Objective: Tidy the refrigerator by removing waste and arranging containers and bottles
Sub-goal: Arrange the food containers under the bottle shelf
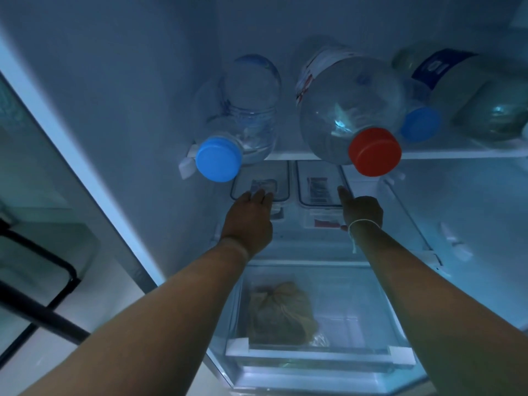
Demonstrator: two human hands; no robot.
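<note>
both hands reach under the red-capped bottle. left hand lies flat, fingers straight, on the left container; right hand points one finger at the right container, gripping nothing. we'd square both lids, then slide them together. contents unclear through lids. bagged bundle in the drawer below.

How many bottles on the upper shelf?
4. Blue-capped bottle lying at left; red-capped bottle at centre; a second blue cap just right of it; pale bottle with a dark label at far right. More may sit behind.
</note>
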